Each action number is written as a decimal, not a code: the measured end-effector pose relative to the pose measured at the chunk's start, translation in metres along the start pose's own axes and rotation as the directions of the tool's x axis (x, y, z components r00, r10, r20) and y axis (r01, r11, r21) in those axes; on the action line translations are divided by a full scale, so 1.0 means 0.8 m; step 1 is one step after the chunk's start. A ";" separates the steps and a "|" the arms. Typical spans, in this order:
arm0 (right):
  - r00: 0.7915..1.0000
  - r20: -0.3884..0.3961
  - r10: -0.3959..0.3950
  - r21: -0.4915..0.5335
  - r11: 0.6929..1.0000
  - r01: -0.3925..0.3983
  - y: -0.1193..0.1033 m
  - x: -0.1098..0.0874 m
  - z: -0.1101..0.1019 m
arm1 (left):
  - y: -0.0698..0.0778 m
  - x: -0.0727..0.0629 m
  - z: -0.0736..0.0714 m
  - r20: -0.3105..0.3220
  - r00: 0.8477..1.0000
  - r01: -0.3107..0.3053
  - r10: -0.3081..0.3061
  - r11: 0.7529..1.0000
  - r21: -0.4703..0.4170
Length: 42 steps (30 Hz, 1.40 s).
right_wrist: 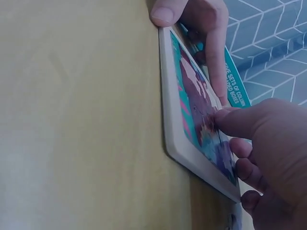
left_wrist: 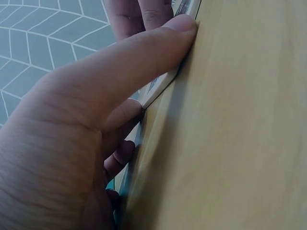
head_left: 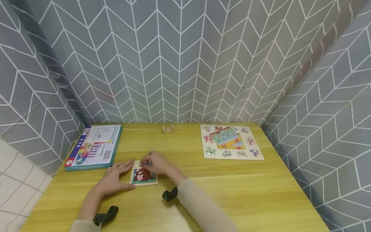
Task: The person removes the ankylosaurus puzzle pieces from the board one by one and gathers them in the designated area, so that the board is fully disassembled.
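A small square wooden picture puzzle with a brown animal on a teal ground lies flat on the table. My left hand holds it at the left side, thumb at the near corner and index finger at the far one. In the left wrist view, the left thumb lies along the puzzle's pale edge. My right hand curls over the puzzle's far right part, pinching a purplish puzzle piece mostly covered by the fingers. The right wrist view shows the right thumb touching the picture.
A flat teal-edged box lies just left of the puzzle. A small wooden block with a curved notch sits at the table's back edge. At the back right is a pale board of animal figures with coloured cards on it.
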State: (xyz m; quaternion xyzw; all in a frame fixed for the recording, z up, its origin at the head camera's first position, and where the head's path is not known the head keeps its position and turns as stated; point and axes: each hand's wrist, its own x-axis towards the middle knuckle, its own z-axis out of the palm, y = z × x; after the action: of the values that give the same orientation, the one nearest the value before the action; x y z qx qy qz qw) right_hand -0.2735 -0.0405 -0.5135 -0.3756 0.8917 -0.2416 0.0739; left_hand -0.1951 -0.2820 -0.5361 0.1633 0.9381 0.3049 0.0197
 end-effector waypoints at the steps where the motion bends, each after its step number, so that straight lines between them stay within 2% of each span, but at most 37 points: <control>1: 1.000 0.004 -0.001 -0.002 1.000 0.001 0.000 0.000 0.000 | 0.000 0.000 0.000 -0.001 1.000 -0.004 0.004 1.000 -0.001; 11: 0.998 0.053 -0.021 0.012 1.000 0.021 0.002 0.001 -0.004 | -0.002 -0.001 0.002 -0.007 1.000 -0.011 0.011 1.000 0.001; 25: 0.999 0.037 0.024 0.000 1.000 -0.024 -0.002 -0.002 -0.001 | -0.003 0.000 0.001 -0.024 1.000 -0.011 0.011 1.000 0.014; 30: 0.999 0.038 0.001 0.022 1.000 -0.002 -0.001 -0.005 -0.001 | -0.003 -0.001 0.002 -0.014 1.000 -0.007 0.008 1.000 0.014; 38: 0.998 0.061 0.015 0.060 0.998 -0.019 0.005 -0.007 -0.001 | -0.003 -0.001 0.002 -0.012 1.000 -0.010 0.010 1.000 0.018; 42: 0.999 0.050 -0.001 0.107 0.994 -0.004 0.008 -0.008 -0.002 | -0.004 0.000 0.003 -0.015 1.000 -0.006 0.006 1.000 0.024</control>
State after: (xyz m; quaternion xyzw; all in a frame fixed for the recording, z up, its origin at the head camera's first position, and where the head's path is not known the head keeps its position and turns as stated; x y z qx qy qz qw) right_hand -0.2737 -0.0316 -0.5151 -0.3763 0.8756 -0.2797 0.1163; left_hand -0.1956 -0.2831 -0.5397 0.1639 0.9413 0.2949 0.0099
